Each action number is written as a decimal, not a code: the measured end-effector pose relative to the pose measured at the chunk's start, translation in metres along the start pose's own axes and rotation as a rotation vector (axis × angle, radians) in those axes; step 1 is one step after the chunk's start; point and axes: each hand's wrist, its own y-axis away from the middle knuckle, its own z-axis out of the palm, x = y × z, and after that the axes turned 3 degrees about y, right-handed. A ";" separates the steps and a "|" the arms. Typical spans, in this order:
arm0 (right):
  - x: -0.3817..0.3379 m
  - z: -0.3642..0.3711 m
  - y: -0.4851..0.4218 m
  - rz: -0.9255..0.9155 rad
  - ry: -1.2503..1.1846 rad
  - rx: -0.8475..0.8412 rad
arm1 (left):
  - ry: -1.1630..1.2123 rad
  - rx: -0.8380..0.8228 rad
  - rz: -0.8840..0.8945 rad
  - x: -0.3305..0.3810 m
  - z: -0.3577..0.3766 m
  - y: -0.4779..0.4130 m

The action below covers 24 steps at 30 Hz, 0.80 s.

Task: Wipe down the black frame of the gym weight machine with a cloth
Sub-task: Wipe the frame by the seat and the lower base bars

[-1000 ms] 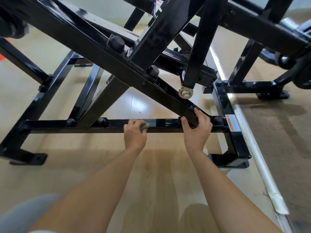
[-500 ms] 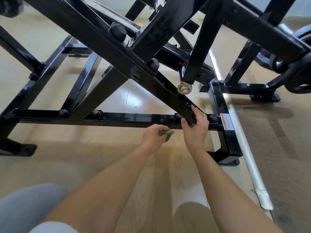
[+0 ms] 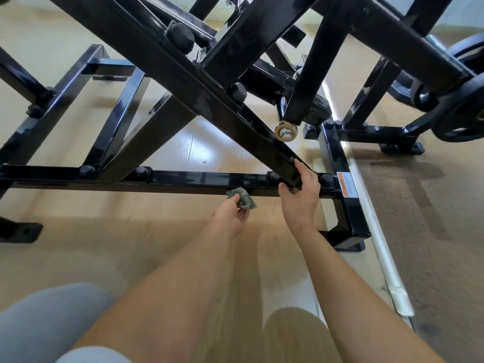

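Pinching crumpled cloth (image 3: 242, 198) between fingers (image 3: 234, 203) of left hand (image 3: 230, 218), just under low crossbar (image 3: 196, 179), contact hard to tell. Bracing with right hand (image 3: 301, 203), curled round foot of diagonal beam (image 3: 235, 121). Mid-wipe on black frame (image 3: 336, 158) by looks of it. Next, guessing: flatten cloth on bar, firm sideways swipe.

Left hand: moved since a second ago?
Yes. The left hand with the cloth slid right along the bottom crossbar and back to its near edge.

Frame (image 3: 204, 179) of black painted metal, glossy and smooth, cloth (image 3: 242, 198) grey-green, crumpled, matt fabric, bolt end (image 3: 286, 132) bright bare metal, round caps (image 3: 180, 38) dull black plastic, floor (image 3: 131, 244) smooth and glossy, mat (image 3: 432, 231) rough, matt
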 end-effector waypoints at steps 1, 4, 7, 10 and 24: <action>0.001 -0.003 -0.001 -0.006 0.008 -0.015 | -0.033 -0.017 0.006 -0.006 0.005 -0.001; 0.006 -0.015 -0.007 -0.026 0.071 -0.094 | -0.112 -0.033 0.005 -0.019 0.014 -0.002; 0.009 -0.025 -0.013 -0.058 0.114 -0.144 | -0.054 -0.045 0.000 -0.014 0.014 -0.001; 0.010 -0.024 -0.012 -0.041 0.088 -0.151 | 0.022 -0.016 0.034 0.002 0.006 0.003; 0.002 0.019 0.012 -0.005 0.087 0.074 | 0.334 0.116 0.266 0.070 -0.040 0.029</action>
